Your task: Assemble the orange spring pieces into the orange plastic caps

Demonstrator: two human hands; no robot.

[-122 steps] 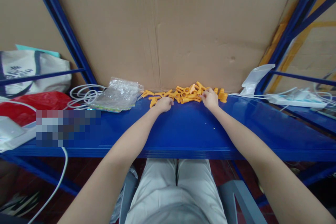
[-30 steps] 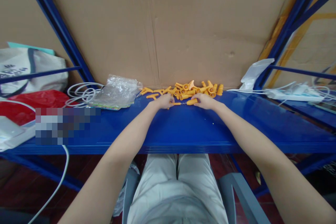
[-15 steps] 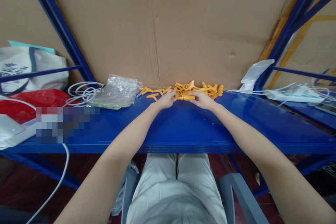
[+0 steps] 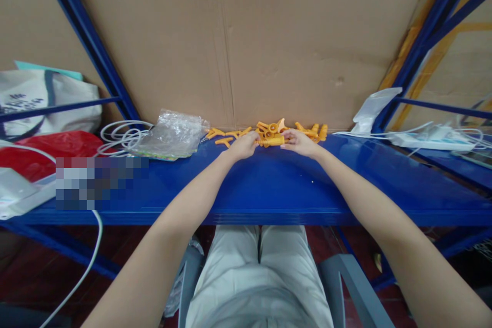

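A yellow-orange ribbed plastic tube [image 4: 274, 141] lies level between my two hands, near the back of the blue table. My left hand [image 4: 244, 146] has its fingers closed at the tube's left end. At the other end, my right hand [image 4: 302, 144] pinches it between thumb and fingers. Behind the hands is a pile of similar yellow-orange plastic parts [image 4: 273, 127], some hollow with round openings. More tubes [image 4: 318, 132] lie beyond my right hand. Several Y-shaped yellow pieces [image 4: 223, 141] lie left of my left hand.
A clear plastic bag [image 4: 175, 136] and coiled white cable [image 4: 122, 138] lie to the left, near a red bag [image 4: 49, 146]. Cardboard [image 4: 288, 46] walls the back of the blue table [image 4: 269, 184]. At right are a white power strip [image 4: 430, 138] and blue rack posts.
The tube between my hands has turned slightly, showing its ribbed side more clearly. My right hand's fingers have lifted and shifted a little to the right.
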